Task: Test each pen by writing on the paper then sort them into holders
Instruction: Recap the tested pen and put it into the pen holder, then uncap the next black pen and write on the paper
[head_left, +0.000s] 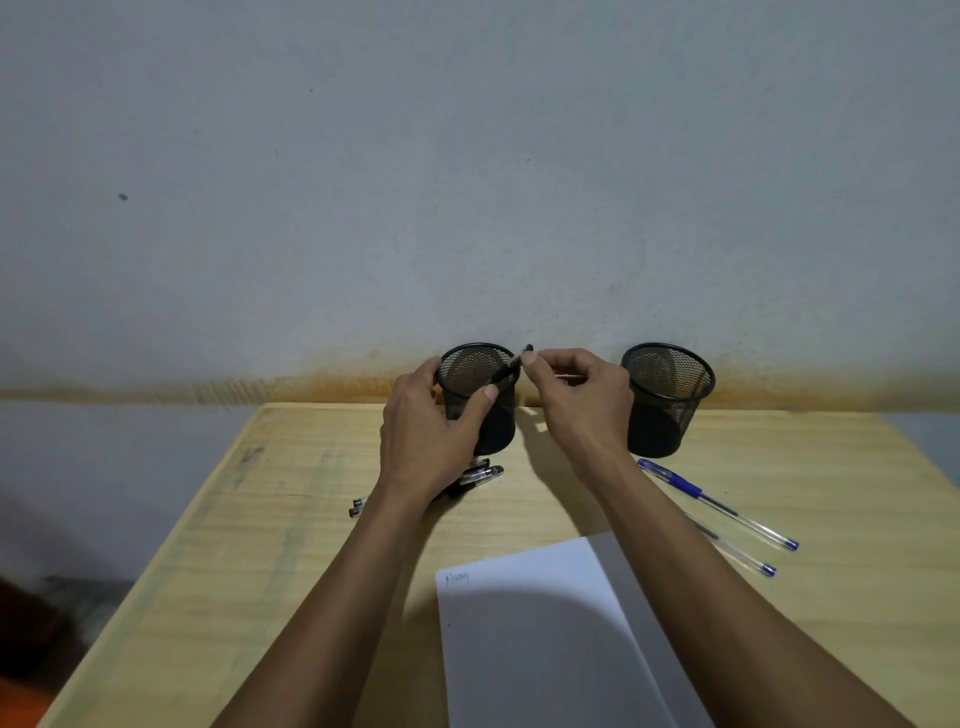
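Fingertips pinch black pen (511, 370), tip hidden inside left holder (480, 402).

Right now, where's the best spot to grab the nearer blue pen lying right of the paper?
Pinch the blue pen mid-barrel from above, fingers across its width. It lies flat on the table, angled, close beside a second blue pen, so a top-down pinch likely avoids nudging that one.

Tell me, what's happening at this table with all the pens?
A person is sorting pens. The left hand steadies a black mesh cup, while the right hand lowers a black pen into it. A second mesh cup stands to the right. More black pens lie near the first cup, two blue pens lie near the second, and a sheet of paper carries a scribble.
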